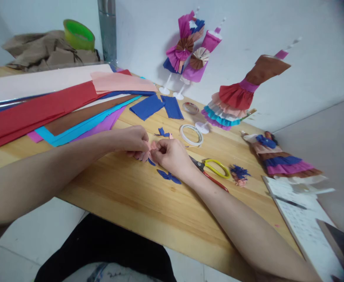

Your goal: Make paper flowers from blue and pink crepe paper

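Both of my hands meet low over the wooden table, fingertips almost touching. My left hand (135, 139) is closed in a pinch on a small pale pink paper piece (152, 145). My right hand (172, 156) pinches the same pink paper from the other side; the fingers partly hide it. Blue paper cutouts (168, 176) lie just in front of the right hand, and a blue scrap (162, 132) lies behind it. Scissors (200, 165) with yellow and red handles rest beside my right wrist, blades partly hidden by it.
Colored paper sheets (72, 102) are stacked on the left. Blue rectangles (147, 107) and a white tape roll (181, 135) lie behind my hands. Paper-dressed mannequins (250, 84) stand along the wall. Small blue and pink bits (240, 172), a dressed doll (280, 158) and a notebook (295, 211) are at right.
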The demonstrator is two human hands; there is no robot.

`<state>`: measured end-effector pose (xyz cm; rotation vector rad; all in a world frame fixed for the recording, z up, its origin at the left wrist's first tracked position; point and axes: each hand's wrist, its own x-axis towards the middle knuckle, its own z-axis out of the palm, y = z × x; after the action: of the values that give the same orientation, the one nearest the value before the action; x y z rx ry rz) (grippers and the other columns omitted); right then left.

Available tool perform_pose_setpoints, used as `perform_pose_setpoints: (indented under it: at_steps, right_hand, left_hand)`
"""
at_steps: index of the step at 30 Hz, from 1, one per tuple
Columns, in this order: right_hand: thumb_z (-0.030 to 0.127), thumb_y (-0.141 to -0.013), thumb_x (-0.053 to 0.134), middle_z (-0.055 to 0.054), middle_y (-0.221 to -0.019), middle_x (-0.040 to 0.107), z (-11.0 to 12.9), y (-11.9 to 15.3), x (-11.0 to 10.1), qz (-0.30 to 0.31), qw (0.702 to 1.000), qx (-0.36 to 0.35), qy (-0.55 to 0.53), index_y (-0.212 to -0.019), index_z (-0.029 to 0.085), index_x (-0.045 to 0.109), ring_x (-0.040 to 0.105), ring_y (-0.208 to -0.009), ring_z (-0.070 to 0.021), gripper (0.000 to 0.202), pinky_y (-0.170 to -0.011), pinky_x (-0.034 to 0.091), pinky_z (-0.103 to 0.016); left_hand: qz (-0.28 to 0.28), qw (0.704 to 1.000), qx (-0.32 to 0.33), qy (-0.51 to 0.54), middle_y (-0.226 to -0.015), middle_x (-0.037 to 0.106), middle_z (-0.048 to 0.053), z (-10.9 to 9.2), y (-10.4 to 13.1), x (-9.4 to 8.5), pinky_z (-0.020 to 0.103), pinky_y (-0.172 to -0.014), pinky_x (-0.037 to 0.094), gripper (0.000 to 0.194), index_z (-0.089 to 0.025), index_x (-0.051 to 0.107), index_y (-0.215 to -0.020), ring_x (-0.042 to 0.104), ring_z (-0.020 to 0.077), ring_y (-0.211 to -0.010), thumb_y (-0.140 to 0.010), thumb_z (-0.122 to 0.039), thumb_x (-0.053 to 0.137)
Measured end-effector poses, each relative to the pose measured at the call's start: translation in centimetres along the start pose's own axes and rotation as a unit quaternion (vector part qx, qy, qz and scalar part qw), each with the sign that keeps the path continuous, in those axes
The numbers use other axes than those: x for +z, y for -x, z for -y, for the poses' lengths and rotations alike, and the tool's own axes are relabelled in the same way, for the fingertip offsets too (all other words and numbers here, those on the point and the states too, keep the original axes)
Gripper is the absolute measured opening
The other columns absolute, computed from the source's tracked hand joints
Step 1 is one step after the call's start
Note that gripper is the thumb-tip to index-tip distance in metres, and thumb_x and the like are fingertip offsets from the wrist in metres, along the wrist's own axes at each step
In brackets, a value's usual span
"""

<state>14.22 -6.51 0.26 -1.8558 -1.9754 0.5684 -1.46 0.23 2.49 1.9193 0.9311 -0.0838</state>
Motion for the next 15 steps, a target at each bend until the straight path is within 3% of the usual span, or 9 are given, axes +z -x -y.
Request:
perform_pose_setpoints:
  at_steps: [7, 15]
  right_hand:
    - [0.018, -0.075, 0.057, 0.004, -0.049, 0.047, -0.1, -0.1, 0.1, 0.001, 0.999, -0.008, 0.036, -0.054, 0.021, 0.05, 0.039, -0.049, -0.0117, 0.022, -0.064, 0.035, -0.03]
    - [0.018, -0.075, 0.056, 0.0, -0.056, 0.058, -0.1, -0.2, 0.4, -0.005, 0.998, -0.01, 0.057, -0.061, 0.02, 0.056, 0.05, -0.054, -0.014, 0.015, -0.07, 0.04, -0.032]
  left_hand:
    - [-0.031, 0.999, -0.015, -0.019, -0.055, 0.06, 0.003, -0.3, -0.1, 0.5, 0.023, -0.048, 0.037, 0.021, -0.014, 0.066, -0.058, 0.057, 0.014, -0.055, -0.067, -0.023, 0.05]
    - [-0.069, 0.995, -0.061, -0.048, -0.054, 0.062, 0.002, -1.0, 0.1, 0.9, 0.024, -0.05, 0.039, 0.016, -0.016, 0.062, -0.056, 0.055, 0.013, -0.052, -0.068, -0.022, 0.053]
